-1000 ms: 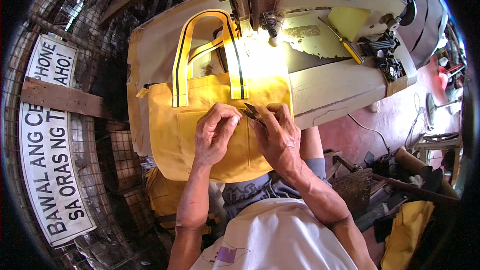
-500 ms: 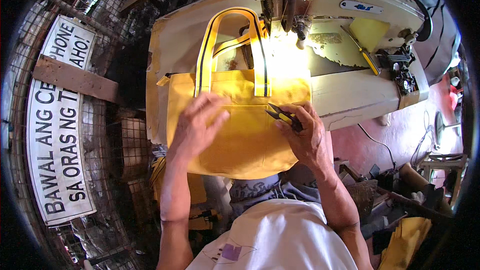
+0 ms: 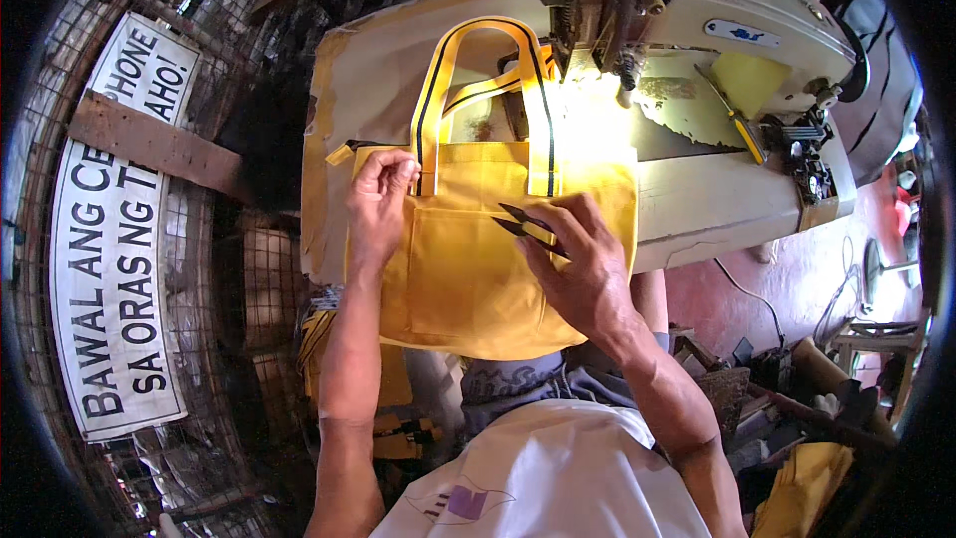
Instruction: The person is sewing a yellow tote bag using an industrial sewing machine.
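A yellow fabric tote bag [image 3: 468, 304] lies across the front of the sewing machine table, its front pocket facing up. Its looped handle [image 3: 429, 105] is yellow and white with a dark central stripe. My left hand [image 3: 378, 201] is closed in a pinch at the base of the handle's left strap; whatever is between the fingertips is too small to make out. In my right hand [image 3: 588, 264] is a pair of thread snips [image 3: 522, 215], blades apart and pointing left over the pocket's top edge. The fingers partly cover the snips' grips.
A sewing machine [image 3: 697, 15] stands behind the bag, its lamp glaring over the bag's upper right. A yellow-handled screwdriver [image 3: 745, 130] rests on the machine bed. A wire mesh wall with a white sign [image 3: 110, 289] is on the left. Yellow cloth [image 3: 802, 488] lies at lower right.
My left hand has gone from loosely spread fingers to a pinch beside the strap's base. My right hand has moved left with the snips, nearer the middle of the bag. The view has shifted slightly.
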`<state>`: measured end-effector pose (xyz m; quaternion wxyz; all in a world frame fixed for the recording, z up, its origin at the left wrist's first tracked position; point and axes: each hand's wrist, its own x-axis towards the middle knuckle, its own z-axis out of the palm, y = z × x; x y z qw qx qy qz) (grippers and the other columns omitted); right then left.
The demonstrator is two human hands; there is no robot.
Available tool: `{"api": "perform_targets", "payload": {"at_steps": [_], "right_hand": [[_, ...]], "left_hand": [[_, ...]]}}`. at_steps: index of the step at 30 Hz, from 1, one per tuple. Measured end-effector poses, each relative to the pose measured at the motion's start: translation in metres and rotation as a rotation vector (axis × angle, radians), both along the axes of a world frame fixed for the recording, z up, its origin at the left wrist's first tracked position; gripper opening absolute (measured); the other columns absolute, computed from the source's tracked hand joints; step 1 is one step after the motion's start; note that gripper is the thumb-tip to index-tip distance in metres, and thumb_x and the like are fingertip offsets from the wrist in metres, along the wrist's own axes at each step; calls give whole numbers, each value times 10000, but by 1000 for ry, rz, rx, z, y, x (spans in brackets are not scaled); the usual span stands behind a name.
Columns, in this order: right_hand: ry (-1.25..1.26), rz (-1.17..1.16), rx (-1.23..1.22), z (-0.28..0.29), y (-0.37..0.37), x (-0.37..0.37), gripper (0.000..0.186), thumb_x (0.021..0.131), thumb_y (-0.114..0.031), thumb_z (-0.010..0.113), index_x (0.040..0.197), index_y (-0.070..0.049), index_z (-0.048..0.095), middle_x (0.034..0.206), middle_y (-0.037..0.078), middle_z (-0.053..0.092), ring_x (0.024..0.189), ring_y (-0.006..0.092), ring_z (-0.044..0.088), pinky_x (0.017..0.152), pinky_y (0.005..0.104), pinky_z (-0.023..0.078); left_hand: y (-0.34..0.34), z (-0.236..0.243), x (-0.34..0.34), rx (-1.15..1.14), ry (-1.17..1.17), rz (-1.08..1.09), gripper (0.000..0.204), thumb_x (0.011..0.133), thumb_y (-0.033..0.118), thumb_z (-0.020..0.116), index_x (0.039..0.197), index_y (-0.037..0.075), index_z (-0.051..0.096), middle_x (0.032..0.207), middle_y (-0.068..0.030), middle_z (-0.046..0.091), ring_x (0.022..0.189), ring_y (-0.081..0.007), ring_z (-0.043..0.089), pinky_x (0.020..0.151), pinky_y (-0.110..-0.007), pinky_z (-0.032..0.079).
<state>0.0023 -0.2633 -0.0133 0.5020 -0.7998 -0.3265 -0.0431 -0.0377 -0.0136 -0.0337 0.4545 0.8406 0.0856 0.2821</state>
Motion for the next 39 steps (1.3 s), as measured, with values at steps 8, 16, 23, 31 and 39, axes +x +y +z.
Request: {"api": "perform_targets", "payload": {"at_steps": [8,16,23,31,39], "right_hand": [[-83,20,-94,-5,71,17,238,845,-122,666,1065,-50,609,976,137,564,810,339,624,653,426,522],[-116,66,-65,-18,95,27,225,827,-99,669,1041,-44,624,952,161,566,807,360,621,683,441,513],[-73,224,-12,-12,75,33,211,826,-78,713,1033,-56,677,940,119,602,807,298,630,699,388,524],[250,-10,110,-7,-36,25,335,818,36,712,1133,-75,681,1094,85,571,945,211,629,725,325,575],[-196,-479,-239,-32,-93,69,251,859,-128,703,1098,-59,670,1006,122,621,901,287,626,781,385,518]], "left_hand": [[4,5,-2,-296,-12,-21,102,938,104,663,1010,34,685,904,-19,674,830,-79,601,785,-231,489],[2,6,-4,-242,-27,-33,98,919,66,676,1007,26,690,888,6,666,851,-82,612,810,-245,495],[11,3,-1,-550,-129,-115,58,934,90,655,972,46,661,867,-17,634,791,-96,573,753,-245,480],[45,12,-10,-1169,-528,-746,418,1040,391,439,910,44,631,628,-14,425,603,-140,421,643,-290,389],[8,41,-15,85,-26,176,207,996,198,568,1020,26,679,863,-40,607,759,-136,550,714,-295,474]]}}
